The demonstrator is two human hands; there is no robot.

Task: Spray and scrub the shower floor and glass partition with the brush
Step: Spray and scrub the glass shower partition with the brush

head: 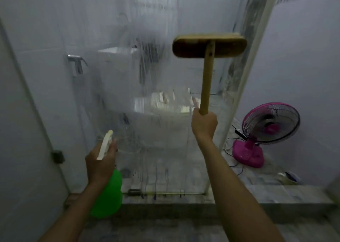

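Our right hand (203, 124) grips the wooden brush (209, 46) held up against the wet glass partition (147, 94) while our left hand (100, 163) clutches the green spray bottle (110, 195), and we judge hard scrubbing could slip the head sideways on streaming suds.

Both forearms are bare to each grip, left (100, 163) and right (204, 123).

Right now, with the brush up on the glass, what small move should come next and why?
Probably draw the wooden long-handled brush downward over the wet, streaked glass partition. The right hand grips its handle with the head held high near the glass, and the streaked area below looks unscrubbed. The left hand holds the green spray bottle ready.
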